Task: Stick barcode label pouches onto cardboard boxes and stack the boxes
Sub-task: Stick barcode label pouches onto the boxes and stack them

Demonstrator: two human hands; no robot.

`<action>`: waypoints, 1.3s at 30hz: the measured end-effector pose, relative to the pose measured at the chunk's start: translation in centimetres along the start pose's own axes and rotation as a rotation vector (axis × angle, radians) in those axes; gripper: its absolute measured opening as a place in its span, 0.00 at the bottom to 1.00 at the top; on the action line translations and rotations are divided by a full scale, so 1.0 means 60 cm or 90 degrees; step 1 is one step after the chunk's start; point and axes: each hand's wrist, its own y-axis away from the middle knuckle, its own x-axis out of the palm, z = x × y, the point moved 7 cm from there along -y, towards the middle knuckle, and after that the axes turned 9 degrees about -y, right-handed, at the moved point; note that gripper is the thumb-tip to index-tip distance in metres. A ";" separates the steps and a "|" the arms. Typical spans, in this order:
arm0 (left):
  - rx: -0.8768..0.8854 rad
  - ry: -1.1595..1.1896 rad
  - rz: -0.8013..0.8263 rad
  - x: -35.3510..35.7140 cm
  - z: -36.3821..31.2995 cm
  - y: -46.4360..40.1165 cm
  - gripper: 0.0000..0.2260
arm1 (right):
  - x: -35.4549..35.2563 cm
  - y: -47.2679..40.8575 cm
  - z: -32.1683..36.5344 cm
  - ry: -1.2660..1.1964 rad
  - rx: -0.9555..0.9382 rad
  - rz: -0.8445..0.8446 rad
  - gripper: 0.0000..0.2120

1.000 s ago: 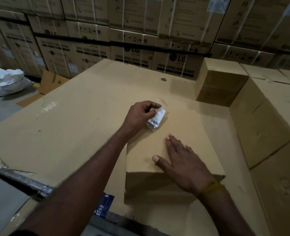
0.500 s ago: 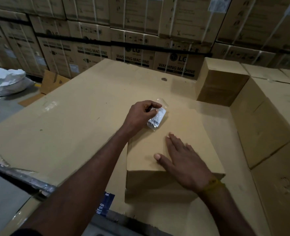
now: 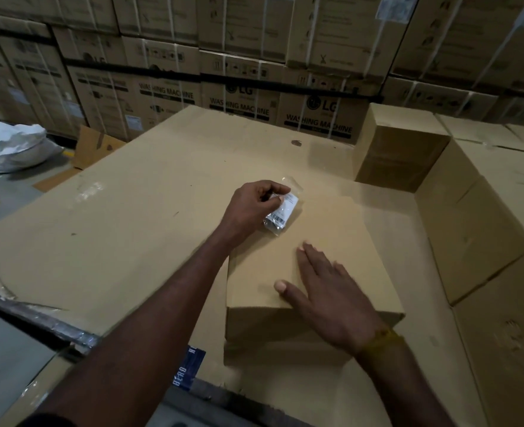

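Observation:
A plain cardboard box (image 3: 344, 235) lies flat on a large cardboard sheet (image 3: 125, 229). My left hand (image 3: 251, 208) pinches a clear barcode label pouch (image 3: 280, 212) at the box's far left corner, the pouch touching the box top. My right hand (image 3: 325, 291) rests flat on the box top near its front edge, fingers straight and spread.
A single box (image 3: 399, 149) stands at the back right. A row of stacked boxes (image 3: 485, 217) lines the right side. Washing machine cartons (image 3: 242, 87) form a wall behind. A white sack (image 3: 14, 146) lies on the floor at the left.
Both hands stay nearly in place. The pouch has tilted slightly lower against the box corner.

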 end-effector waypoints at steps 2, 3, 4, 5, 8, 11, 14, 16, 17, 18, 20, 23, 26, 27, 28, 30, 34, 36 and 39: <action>0.002 -0.004 0.003 0.003 -0.001 0.001 0.11 | -0.013 -0.047 -0.010 0.003 0.001 -0.017 0.42; 0.003 -0.005 0.003 0.003 -0.001 0.001 0.11 | -0.018 -0.067 -0.014 0.003 0.008 -0.019 0.41; 0.005 -0.006 0.001 0.003 -0.001 0.001 0.11 | -0.022 -0.079 -0.017 0.002 0.012 -0.022 0.40; 0.007 -0.007 0.000 0.003 -0.002 0.001 0.11 | -0.024 -0.080 -0.018 0.001 0.012 -0.025 0.40; 0.006 -0.001 -0.002 0.002 -0.002 0.003 0.11 | -0.009 -0.028 -0.008 0.004 0.008 -0.019 0.43; 0.002 0.006 -0.005 0.001 -0.001 0.003 0.11 | 0.009 0.041 0.009 0.009 0.011 0.020 0.50; -0.001 -0.006 -0.006 -0.001 -0.003 0.001 0.11 | -0.002 0.022 0.006 0.003 0.003 0.033 0.46; 0.003 -0.021 -0.005 0.002 -0.003 0.002 0.11 | -0.013 -0.022 -0.001 0.006 -0.009 0.017 0.42; 0.005 -0.023 -0.005 0.003 -0.003 0.002 0.11 | -0.017 -0.043 -0.004 0.012 -0.007 0.007 0.40; 0.007 -0.019 -0.004 0.003 -0.004 0.002 0.11 | -0.020 -0.059 -0.008 0.017 -0.003 -0.001 0.39; 0.009 -0.005 -0.004 0.003 -0.005 0.003 0.11 | -0.021 -0.069 -0.011 0.023 0.003 -0.011 0.39; 0.008 0.010 -0.008 0.003 -0.006 0.006 0.11 | -0.003 -0.015 -0.003 0.008 -0.008 -0.005 0.42; 0.004 0.008 -0.015 0.001 -0.005 0.004 0.11 | 0.011 0.041 0.009 0.009 -0.017 0.020 0.51; 0.004 -0.001 -0.015 0.000 -0.005 0.002 0.11 | 0.008 0.038 0.008 0.012 -0.017 0.025 0.52; 0.006 -0.011 -0.013 0.000 -0.006 0.001 0.11 | 0.003 0.026 0.005 0.012 -0.017 0.025 0.51; 0.010 -0.028 -0.011 0.002 -0.006 0.001 0.12 | -0.007 -0.018 -0.002 0.010 -0.021 0.010 0.45; 0.014 -0.029 -0.013 0.004 -0.009 0.003 0.11 | -0.024 -0.081 -0.012 -0.002 -0.013 -0.014 0.40; 0.012 -0.016 -0.010 0.003 -0.009 0.005 0.11 | -0.019 -0.065 -0.012 0.001 -0.014 -0.017 0.40; 0.011 -0.009 -0.013 0.005 -0.008 0.007 0.11 | 0.003 0.009 -0.003 -0.005 -0.027 -0.015 0.47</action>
